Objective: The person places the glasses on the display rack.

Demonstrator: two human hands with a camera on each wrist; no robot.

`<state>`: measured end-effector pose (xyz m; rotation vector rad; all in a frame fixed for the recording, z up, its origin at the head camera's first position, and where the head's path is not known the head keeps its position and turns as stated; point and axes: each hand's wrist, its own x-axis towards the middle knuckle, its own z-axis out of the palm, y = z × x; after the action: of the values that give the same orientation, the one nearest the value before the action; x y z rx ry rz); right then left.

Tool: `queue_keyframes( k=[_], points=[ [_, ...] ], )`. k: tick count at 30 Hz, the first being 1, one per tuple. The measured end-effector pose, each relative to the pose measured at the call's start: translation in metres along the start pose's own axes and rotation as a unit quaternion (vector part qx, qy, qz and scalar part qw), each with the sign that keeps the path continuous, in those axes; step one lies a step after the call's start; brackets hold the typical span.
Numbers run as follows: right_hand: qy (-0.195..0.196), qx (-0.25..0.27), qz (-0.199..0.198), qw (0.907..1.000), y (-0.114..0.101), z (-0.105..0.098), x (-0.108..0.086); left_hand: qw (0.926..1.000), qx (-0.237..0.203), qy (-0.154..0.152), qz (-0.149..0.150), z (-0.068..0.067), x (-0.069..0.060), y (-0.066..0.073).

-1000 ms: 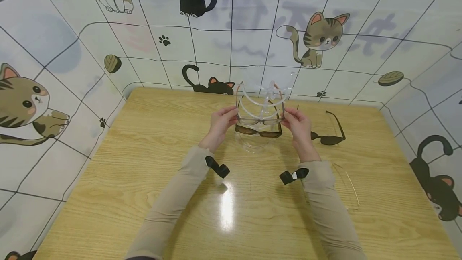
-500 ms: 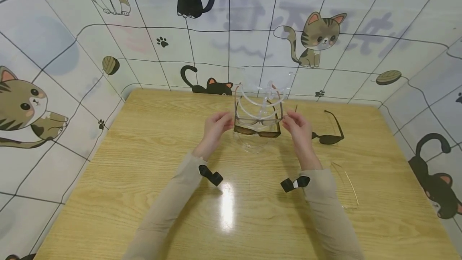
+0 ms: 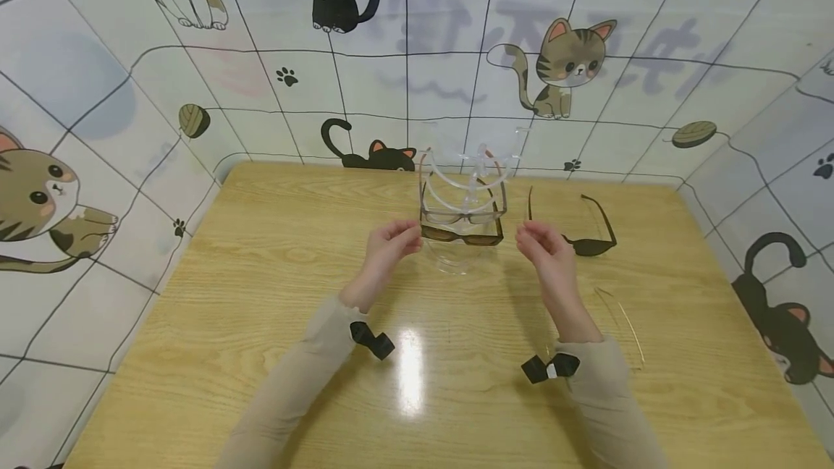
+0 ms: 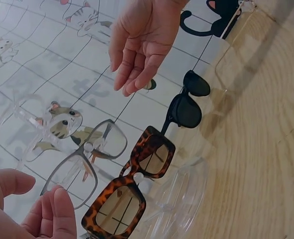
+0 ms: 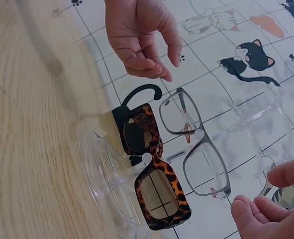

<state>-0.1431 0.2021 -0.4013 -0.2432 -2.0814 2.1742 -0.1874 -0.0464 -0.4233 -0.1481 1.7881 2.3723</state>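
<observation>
A clear display stand [image 3: 456, 266] stands upright on the table. Tortoiseshell sunglasses [image 4: 114, 209] sit on its lower tier, and grey-framed eyeglasses [image 5: 199, 132] hang just above them. Left of the stand, my left hand [image 3: 386, 250] is beside the sunglasses, its thumb and fingers loosely bent around nothing; whether the fingertips touch the frame I cannot tell in the head view. In the left wrist view a gap shows between that thumb and the fingers. My right hand [image 3: 552, 263] hovers right of the stand, apart from it, fingers relaxed and holding nothing.
Black sunglasses [image 3: 593, 246] lie unfolded on the table to the right, partly behind my right hand. Nearer me are thin gold-wire glasses [image 3: 628, 320], partly covered by the right forearm. A cat-patterned wall covering [image 3: 443, 78] rises behind the wooden table [image 3: 293, 237].
Both hands have let go of the grey eyeglasses, which stay on the stand. My left hand drew back left and down; my right hand moved right and toward me.
</observation>
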Motion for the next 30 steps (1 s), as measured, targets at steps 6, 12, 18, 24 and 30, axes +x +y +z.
queue_keyframes(
  k=[6,12,18,24,30],
  points=[
    [-0.010,0.000,-0.014,0.9999,-0.002,-0.008,-0.015,0.9998,0.013,-0.018,-0.001,0.007,-0.011,-0.003],
    [-0.018,0.012,-0.032,0.9993,-0.004,-0.017,-0.027,0.9982,0.025,-0.054,-0.006,0.016,-0.022,-0.009],
    [-0.019,0.020,-0.040,0.9988,-0.007,-0.027,-0.038,0.9944,0.035,-0.100,-0.001,0.027,-0.031,-0.016],
    [-0.003,0.024,-0.043,0.9988,-0.003,-0.037,-0.047,0.9911,0.040,-0.127,0.000,0.039,-0.039,-0.023],
    [0.001,0.029,-0.048,0.9984,0.000,-0.047,-0.057,0.9869,0.048,-0.154,-0.001,0.049,-0.042,-0.034]
  ],
)
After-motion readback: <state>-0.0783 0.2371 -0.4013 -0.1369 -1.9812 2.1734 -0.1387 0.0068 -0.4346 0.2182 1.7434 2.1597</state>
